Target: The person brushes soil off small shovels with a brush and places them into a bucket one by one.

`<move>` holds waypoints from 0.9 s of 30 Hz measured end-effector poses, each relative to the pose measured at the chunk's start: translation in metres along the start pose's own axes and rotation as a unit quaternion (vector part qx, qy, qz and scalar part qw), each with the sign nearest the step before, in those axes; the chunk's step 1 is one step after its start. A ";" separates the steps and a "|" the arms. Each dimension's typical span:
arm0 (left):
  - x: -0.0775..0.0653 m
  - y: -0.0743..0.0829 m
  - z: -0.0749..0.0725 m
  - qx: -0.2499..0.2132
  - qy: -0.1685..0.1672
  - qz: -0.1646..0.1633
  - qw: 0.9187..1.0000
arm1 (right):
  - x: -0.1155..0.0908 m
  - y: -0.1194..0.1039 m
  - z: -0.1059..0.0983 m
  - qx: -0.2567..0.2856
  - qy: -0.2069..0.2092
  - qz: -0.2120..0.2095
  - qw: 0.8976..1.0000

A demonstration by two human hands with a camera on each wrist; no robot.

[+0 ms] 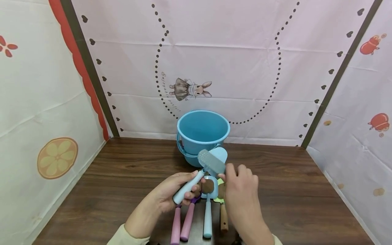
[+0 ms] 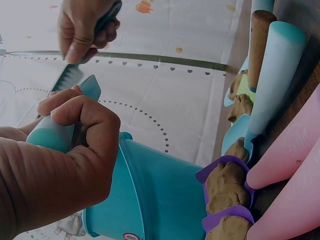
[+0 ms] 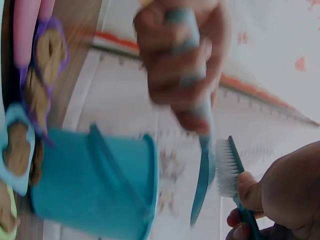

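Observation:
My left hand [image 1: 166, 190] grips the light blue handle of a small toy shovel [image 1: 186, 190], its blade tilted up in front of the bucket. My right hand [image 1: 243, 190] holds a teal brush [image 3: 239, 160] with clear bristles. In the right wrist view the bristles face the shovel blade [image 3: 202, 175] at close range. In the head view the brush head overlaps the blade. Below the hands lie several handled sand tools: pink-handled purple ones [image 1: 187, 221], a light blue one [image 1: 208, 217] and a green one with a wooden handle [image 1: 224, 217]. Brown sand-like lumps [image 2: 227, 185] fill their heads.
A blue bucket [image 1: 193, 147] with a hanging handle stands behind the tools, near the back of the dark wooden table [image 1: 291, 190]. Printed cloth walls [image 1: 245, 71] enclose the table at the back and on both sides.

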State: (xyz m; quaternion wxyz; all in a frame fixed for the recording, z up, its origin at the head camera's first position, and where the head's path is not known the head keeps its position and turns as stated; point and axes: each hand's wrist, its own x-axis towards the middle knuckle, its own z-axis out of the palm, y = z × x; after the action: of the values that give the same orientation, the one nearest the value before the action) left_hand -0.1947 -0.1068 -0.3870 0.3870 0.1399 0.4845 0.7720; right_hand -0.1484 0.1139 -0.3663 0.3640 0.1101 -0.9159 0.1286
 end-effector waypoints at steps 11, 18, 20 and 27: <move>0.001 -0.001 -0.001 0.005 0.012 -0.009 1.000 | 0.011 0.032 0.005 -0.006 -0.033 0.104 0.994; 0.002 -0.001 -0.002 0.002 0.022 -0.005 1.000 | 0.006 0.011 -0.003 0.028 -0.058 0.074 0.995; 0.002 -0.001 -0.002 -0.001 0.028 -0.003 1.000 | 0.001 -0.003 -0.004 0.039 -0.075 0.041 0.996; 0.002 -0.001 -0.001 0.000 0.045 -0.003 0.999 | 0.000 -0.009 0.000 0.040 -0.091 0.045 0.994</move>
State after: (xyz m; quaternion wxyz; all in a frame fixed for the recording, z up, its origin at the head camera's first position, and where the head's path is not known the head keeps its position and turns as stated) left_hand -0.1966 -0.1057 -0.3883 0.3673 0.1035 0.5020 0.7761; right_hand -0.1455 0.1058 -0.3651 0.2683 0.0943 -0.9433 0.1711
